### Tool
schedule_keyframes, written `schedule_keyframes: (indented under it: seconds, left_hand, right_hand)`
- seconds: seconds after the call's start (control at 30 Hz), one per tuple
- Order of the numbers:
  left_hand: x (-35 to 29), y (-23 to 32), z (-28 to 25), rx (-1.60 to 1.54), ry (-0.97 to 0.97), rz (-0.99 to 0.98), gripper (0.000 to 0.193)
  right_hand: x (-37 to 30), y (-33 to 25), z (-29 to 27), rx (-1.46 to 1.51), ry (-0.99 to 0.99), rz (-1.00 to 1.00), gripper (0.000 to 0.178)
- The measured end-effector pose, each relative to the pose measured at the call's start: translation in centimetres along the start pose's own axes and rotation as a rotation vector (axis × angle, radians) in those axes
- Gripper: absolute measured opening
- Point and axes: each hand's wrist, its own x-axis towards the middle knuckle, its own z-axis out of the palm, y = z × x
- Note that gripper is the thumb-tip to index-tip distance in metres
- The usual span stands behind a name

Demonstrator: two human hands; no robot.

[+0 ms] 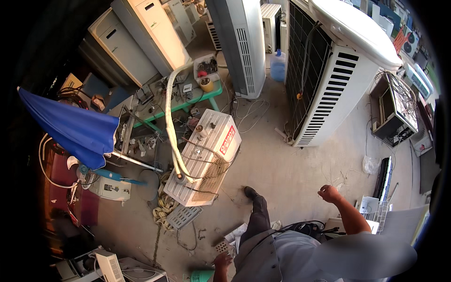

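My right hand (330,193) is held out over the concrete floor, its fingers curled in and nothing visible in them. My left hand (222,261) hangs low beside my body with its fingers loosely apart, holding nothing that I can see. Close to it lie white boxy pieces (235,233) and a green bucket-like container (202,276). One dark shoe (251,192) is stepping forward. Ahead to the left stands a white air conditioner outdoor unit (188,164) with a wire grille, and a wrapped cream hose (170,103) arches over it.
A large white outdoor unit (319,110) stands ahead right, near a grey column cabinet (240,47). Leftward are a cluttered green bench (213,94), a folded blue umbrella (70,122) and a coil of hose (164,207). A wire rack (381,214) stands at right.
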Motion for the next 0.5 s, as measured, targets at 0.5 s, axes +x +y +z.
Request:
schedule_keyframes:
  seconds: [0.5]
  left_hand:
    - [8.1, 25.9, 14.2, -0.039, 0.322, 0.008, 0.033]
  right_hand:
    - [30.7, -27.7, -9.2, 0.259, -0.269, 0.065, 0.035]
